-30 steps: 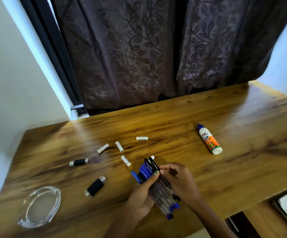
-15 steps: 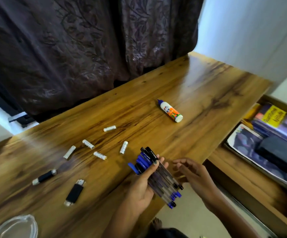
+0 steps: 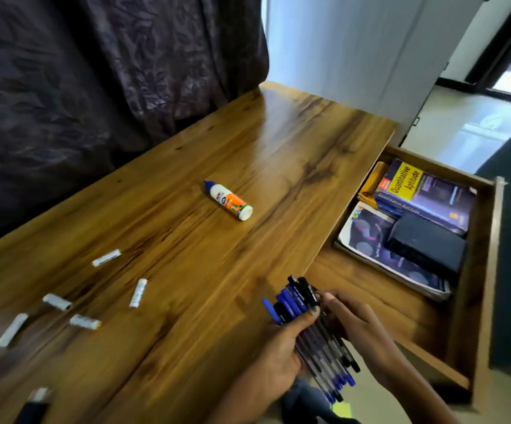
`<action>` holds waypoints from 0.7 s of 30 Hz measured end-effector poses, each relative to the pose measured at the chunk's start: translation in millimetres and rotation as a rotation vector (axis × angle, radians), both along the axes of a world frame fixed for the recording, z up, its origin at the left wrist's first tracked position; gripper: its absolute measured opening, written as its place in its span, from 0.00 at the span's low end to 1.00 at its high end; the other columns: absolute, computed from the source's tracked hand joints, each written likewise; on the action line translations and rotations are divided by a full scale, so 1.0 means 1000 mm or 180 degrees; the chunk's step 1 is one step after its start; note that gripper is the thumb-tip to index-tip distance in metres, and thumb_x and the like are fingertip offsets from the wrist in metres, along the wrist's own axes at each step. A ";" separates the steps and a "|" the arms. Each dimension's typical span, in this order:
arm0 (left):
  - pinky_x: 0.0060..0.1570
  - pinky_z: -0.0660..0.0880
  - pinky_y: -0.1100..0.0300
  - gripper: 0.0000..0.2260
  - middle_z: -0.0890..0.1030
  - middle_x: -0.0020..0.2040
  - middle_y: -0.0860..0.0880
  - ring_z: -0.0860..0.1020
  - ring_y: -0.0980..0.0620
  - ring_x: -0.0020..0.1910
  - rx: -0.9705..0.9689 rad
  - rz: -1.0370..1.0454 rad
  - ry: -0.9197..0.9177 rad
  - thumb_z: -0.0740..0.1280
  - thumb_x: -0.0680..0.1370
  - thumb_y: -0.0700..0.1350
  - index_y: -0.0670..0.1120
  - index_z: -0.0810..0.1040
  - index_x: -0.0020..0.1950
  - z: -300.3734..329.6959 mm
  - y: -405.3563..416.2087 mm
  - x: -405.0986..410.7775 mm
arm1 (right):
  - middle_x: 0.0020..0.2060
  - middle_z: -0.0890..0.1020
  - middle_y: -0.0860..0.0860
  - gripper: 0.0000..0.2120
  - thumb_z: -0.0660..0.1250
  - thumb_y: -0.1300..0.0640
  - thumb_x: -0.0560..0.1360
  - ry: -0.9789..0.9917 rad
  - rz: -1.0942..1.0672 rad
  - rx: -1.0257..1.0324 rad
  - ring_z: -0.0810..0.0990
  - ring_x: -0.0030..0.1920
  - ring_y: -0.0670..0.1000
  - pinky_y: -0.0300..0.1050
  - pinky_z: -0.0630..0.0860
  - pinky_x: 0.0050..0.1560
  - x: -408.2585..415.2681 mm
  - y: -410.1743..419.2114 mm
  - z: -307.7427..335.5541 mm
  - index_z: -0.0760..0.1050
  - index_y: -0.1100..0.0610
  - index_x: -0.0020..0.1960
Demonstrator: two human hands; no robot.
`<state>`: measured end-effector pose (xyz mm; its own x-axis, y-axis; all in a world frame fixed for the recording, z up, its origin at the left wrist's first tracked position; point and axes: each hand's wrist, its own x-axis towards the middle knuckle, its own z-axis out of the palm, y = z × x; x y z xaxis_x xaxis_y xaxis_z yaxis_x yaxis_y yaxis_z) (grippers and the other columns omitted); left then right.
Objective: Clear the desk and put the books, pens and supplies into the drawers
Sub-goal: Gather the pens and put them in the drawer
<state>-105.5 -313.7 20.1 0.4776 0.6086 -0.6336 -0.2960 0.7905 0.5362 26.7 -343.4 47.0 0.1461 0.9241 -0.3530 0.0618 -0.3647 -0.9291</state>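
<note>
Wooden desk (image 3: pixel 278 154) fills the head view's centre. At lower centre, the left hand (image 3: pixel 274 347) grips a bundle of pens (image 3: pixel 312 328) at the desk's edge; the right hand (image 3: pixel 355 319) curls its fingers on the same bundle. Glue bottle (image 3: pixel 229 201) lies mid-frame; the open drawer (image 3: pixel 477 270) at right holds books (image 3: pixel 422 194).

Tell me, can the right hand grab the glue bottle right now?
Probably not yet. The right hand and left hand both hold the pens. The glue bottle lies alone on the desk, nothing blocking it, so a freed hand likely could.
</note>
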 end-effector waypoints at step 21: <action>0.42 0.81 0.54 0.35 0.84 0.48 0.40 0.83 0.44 0.44 -0.1279 0.0089 -0.0291 0.49 0.74 0.67 0.41 0.76 0.62 -0.046 0.062 0.214 | 0.47 0.81 0.54 0.17 0.60 0.43 0.77 0.0751 -0.0145 -0.1669 0.78 0.46 0.53 0.44 0.75 0.42 0.215 0.081 -0.102 0.79 0.54 0.53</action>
<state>108.5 -252.1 -26.0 0.5298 0.3349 -0.7792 -0.3523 0.9226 0.1570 242.2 -262.8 -54.6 0.0435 0.6113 -0.7902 -0.1517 -0.7777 -0.6100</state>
